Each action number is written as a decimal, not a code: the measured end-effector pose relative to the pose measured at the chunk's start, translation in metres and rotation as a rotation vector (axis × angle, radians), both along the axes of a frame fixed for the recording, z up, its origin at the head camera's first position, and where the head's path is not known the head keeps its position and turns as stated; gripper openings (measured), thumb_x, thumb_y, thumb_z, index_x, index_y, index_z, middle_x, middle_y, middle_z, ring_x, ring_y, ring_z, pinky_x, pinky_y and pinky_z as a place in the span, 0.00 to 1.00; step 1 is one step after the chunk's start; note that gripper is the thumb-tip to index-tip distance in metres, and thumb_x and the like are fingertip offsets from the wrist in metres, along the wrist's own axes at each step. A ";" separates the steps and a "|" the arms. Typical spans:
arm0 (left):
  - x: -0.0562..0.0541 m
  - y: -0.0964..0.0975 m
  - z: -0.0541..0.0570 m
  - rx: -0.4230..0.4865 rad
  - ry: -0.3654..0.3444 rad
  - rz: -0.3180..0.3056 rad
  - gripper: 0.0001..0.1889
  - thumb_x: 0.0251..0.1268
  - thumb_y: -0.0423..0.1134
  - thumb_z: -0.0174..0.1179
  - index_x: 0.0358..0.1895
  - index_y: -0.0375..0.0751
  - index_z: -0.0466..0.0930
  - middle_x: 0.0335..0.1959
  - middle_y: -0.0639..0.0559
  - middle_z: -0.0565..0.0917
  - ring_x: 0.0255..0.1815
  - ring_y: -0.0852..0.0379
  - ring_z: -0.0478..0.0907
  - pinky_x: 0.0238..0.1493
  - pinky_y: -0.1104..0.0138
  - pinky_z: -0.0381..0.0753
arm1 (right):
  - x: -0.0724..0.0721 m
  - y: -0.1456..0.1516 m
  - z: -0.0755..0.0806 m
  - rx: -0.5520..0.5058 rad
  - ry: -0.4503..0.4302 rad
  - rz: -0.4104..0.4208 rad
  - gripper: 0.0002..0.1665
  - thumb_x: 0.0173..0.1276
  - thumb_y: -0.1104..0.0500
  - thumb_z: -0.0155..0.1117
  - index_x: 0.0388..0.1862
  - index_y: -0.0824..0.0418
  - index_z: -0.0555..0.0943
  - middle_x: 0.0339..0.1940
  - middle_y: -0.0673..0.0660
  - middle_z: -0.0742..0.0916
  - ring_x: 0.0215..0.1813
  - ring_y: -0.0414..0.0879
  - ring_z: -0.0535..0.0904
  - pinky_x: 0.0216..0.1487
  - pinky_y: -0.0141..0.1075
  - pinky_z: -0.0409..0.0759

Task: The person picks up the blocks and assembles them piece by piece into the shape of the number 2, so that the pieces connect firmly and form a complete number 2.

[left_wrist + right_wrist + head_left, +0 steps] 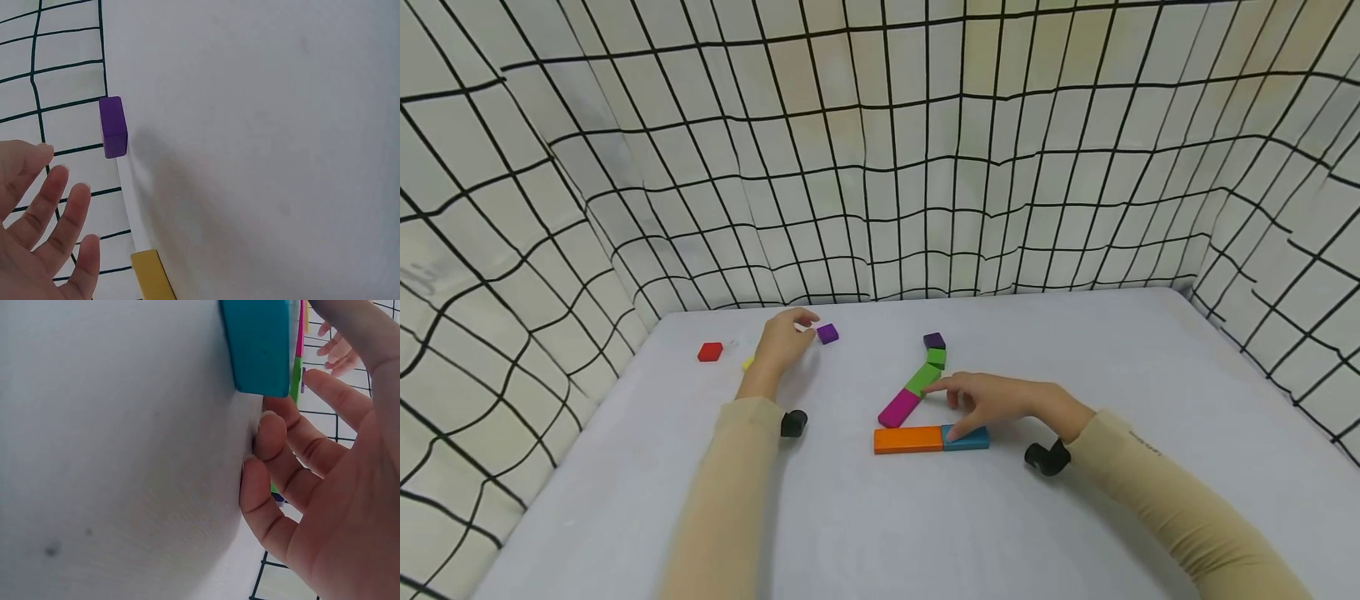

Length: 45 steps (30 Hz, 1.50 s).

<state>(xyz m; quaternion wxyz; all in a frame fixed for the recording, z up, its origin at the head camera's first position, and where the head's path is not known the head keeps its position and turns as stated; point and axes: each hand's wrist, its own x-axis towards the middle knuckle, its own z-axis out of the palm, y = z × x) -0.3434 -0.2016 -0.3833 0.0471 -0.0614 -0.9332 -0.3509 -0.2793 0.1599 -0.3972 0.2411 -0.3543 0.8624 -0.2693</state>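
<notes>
My left hand [784, 340] is held at the far left part of the table, fingers spread loosely and holding nothing. Just right of its fingertips lies a purple block [827, 334], apart from them in the left wrist view. My right hand [996, 398] has its thumb over a blue block [977, 440] and its index finger at a long green block [922, 377]. Its other fingers bend loosely near the tabletop. An orange block [907, 440] lies end to end with the blue one. From there a magenta block [898, 409], the green one, a small green block [936, 358] and a dark purple block [934, 341] form a bent line.
A red block [710, 352] lies at the far left of the white table [880, 525]. Partly hidden behind the left wrist is a yellow block [153, 275]. Black netting [865, 167] over pale walls surrounds the table's back and sides. Each wrist carries a small black camera [793, 423].
</notes>
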 end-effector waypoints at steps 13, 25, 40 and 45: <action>-0.005 0.013 -0.003 0.171 -0.214 0.048 0.29 0.70 0.32 0.60 0.73 0.33 0.69 0.72 0.31 0.70 0.72 0.34 0.66 0.71 0.48 0.66 | 0.004 -0.001 0.001 0.005 0.020 0.008 0.47 0.66 0.49 0.76 0.79 0.56 0.66 0.47 0.51 0.77 0.46 0.46 0.71 0.46 0.37 0.74; -0.016 0.020 -0.009 0.143 -0.257 0.103 0.31 0.66 0.29 0.61 0.74 0.32 0.68 0.69 0.30 0.72 0.67 0.36 0.70 0.67 0.51 0.70 | 0.002 -0.001 0.000 0.021 0.032 0.002 0.47 0.66 0.49 0.76 0.79 0.55 0.66 0.47 0.50 0.78 0.47 0.46 0.71 0.46 0.37 0.75; -0.024 0.015 -0.013 0.145 -0.276 0.116 0.26 0.67 0.27 0.62 0.69 0.29 0.73 0.66 0.31 0.75 0.66 0.39 0.71 0.71 0.53 0.67 | 0.003 -0.002 0.002 0.028 0.034 0.005 0.47 0.66 0.49 0.76 0.80 0.55 0.66 0.47 0.50 0.77 0.45 0.45 0.72 0.46 0.36 0.75; -0.025 0.017 -0.013 0.134 -0.269 0.113 0.25 0.67 0.26 0.62 0.68 0.29 0.74 0.65 0.31 0.76 0.65 0.39 0.72 0.70 0.53 0.68 | 0.004 -0.003 0.003 0.038 0.030 -0.005 0.47 0.66 0.49 0.76 0.80 0.54 0.66 0.46 0.49 0.77 0.46 0.44 0.72 0.46 0.36 0.74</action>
